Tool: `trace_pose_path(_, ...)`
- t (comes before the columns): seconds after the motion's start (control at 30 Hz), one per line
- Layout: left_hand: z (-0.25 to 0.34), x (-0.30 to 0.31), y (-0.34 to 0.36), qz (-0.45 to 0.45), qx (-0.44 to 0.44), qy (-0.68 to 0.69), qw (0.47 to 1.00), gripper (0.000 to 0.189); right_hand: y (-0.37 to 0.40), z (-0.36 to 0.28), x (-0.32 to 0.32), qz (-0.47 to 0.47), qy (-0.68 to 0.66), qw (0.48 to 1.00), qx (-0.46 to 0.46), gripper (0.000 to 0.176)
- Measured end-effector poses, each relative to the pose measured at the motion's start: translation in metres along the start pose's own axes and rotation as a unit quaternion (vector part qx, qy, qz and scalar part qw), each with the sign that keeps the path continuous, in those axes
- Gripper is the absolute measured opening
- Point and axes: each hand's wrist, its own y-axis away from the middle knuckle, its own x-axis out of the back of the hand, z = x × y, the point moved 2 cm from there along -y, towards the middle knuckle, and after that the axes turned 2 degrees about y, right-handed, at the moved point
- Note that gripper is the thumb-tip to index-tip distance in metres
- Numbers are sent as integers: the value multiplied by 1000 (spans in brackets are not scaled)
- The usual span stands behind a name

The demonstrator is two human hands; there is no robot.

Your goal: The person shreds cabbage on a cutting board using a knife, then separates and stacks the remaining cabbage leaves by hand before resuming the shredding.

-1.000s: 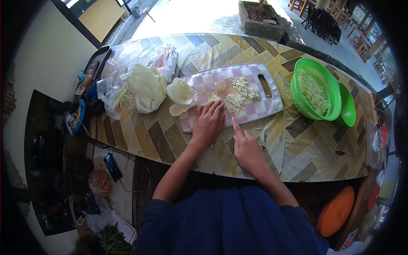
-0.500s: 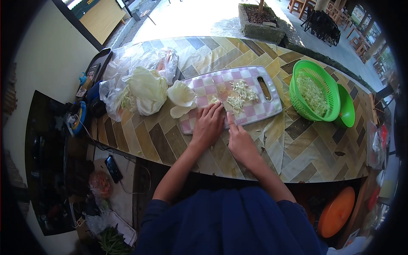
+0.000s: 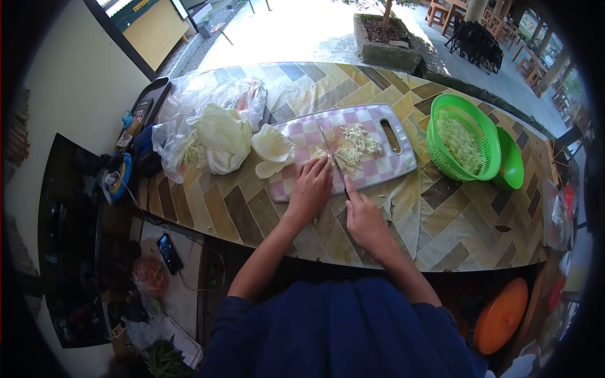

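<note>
My right hand grips a knife, index finger stretched along its back, the thin blade pointing away from me over the pink-and-white checked cutting board. Close on the blade's left, my left hand presses curled fingers onto a small bit of cabbage, mostly hidden under the fingertips. Chopped cabbage lies in a loose pile right of the blade. Pale loose cabbage leaves rest at the board's left edge. Beyond them sits a larger piece of cabbage against a clear plastic bag.
A green basket of shredded cabbage stands right of the board, with a green bowl partly behind it. The tiled-pattern table curves along its far edge. Below left are a phone and cables; below right, an orange lid.
My right hand has shifted slightly right and toward me, and the knife blade now shows clearly. My left hand stays in nearly the same place. The whole view has dipped a little.
</note>
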Motion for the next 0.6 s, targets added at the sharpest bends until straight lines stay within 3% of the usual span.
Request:
trace_pose_path(0.37,-1,-6,4,6,-16,-56,998,41,3,-17,-10,-25,4,999,-47,58)
trace_pose_path(0.6,0,-2,3,3,-6,-44,999,40,-11,-7,-26,-12,31,999,-35,69)
